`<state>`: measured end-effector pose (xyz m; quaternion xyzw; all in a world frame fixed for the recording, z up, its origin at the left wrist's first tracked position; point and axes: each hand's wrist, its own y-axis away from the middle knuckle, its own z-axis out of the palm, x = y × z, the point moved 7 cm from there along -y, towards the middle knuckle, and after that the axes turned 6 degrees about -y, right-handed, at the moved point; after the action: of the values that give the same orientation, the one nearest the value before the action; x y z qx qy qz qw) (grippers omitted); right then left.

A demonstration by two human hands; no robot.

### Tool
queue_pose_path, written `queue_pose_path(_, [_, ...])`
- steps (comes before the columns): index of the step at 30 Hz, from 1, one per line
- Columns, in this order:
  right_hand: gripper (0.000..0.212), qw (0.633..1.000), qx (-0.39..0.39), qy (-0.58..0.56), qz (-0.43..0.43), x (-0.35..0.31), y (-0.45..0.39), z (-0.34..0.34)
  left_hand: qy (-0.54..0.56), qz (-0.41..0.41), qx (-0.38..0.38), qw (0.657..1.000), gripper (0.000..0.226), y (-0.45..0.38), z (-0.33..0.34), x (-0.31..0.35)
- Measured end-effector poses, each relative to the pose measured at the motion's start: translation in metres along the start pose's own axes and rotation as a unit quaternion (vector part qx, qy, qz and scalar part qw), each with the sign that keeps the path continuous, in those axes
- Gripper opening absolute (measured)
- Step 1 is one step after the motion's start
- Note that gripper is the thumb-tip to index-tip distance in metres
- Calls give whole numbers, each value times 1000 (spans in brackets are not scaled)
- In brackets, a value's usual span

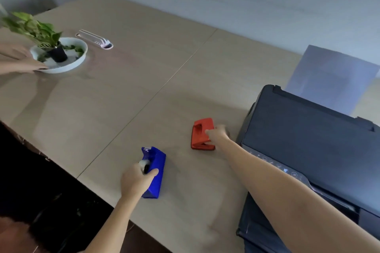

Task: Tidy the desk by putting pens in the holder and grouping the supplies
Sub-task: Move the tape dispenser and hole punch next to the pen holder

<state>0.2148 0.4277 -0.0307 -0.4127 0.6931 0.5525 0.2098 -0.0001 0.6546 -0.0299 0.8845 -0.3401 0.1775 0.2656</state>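
Note:
A blue tape dispenser (156, 172) rests on the wooden desk (127, 92) near its front edge. My left hand (134, 183) grips it from the near side, thumb over its top. A red hole punch (200, 134) sits further right, beside the printer. My right hand (218, 134) is closed on the punch's right side. A white stapler-like item (95, 40) lies at the far left of the desk, behind the plant. No pens or pen holder are in view.
A dark printer (312, 146) fills the right side, with a blue sheet (333, 76) standing in its rear tray. A potted plant in a white dish (59, 55) stands far left; another person's hand (20, 61) touches that dish. The desk edge drops off at left.

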Motion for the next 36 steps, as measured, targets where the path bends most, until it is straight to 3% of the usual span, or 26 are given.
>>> queue_pose_path(4, [15, 997, -11, 8, -70, -25, 19, 0, 160, -33, -69, 984, 48, 5, -9, -7])
queue_pose_path(6, [4, 993, -23, 21, -113, -42, 31, -8, 188, -27, -81, 978, 59, 13, -18, 3])
queue_pose_path(9, [24, 986, -65, -17, -153, -68, 55, -32, 243, -17, -83, 966, 60, 30, -39, 33])
queue_pose_path(10, [23, 982, -81, -39, -167, -79, 67, -42, 257, -2, -80, 963, 59, 38, -48, 48])
queue_pose_path(13, [9, 961, -103, -120, -228, -106, 109, -104, 300, 78, -80, 947, 35, 68, -66, 112])
queue_pose_path(15, [21, 947, -109, -168, -253, -115, 136, -156, 312, 119, -91, 938, 25, 91, -70, 156])
queue_pose_path(17, [21, 934, -107, -190, -282, -115, 159, -216, 313, 158, -122, 929, 48, 116, -59, 199])
queue_pose_path(19, [7, 926, -88, -204, -304, -104, 175, -282, 308, 198, -157, 917, 69, 145, -39, 243])
queue_pose_path(21, [6, 923, -45, -212, -317, -84, 189, -352, 292, 241, -200, 904, 65, 180, -6, 287])
queue_pose_path(24, [16, 924, 32, -215, -314, -38, 202, -453, 239, 313, -259, 882, 5, 246, 52, 348])
queue_pose_path(29, [5, 920, 167, -244, -257, 64, 211, -593, 120, 371, -326, 861, 11, 338, 169, 412])
queue_pose_path(30, [14, 918, 194, -250, -238, 85, 212, -614, 85, 390, -329, 856, 12, 354, 192, 422])
queue_pose_path(32, [24, 917, 235, -250, -204, 128, 209, -651, 7, 422, -325, 846, 14, 387, 237, 441])
queue_pose_path(36, [24, 924, 279, -230, -125, 206, 187, -686, -116, 436, -294, 843, 35, 413, 318, 450])
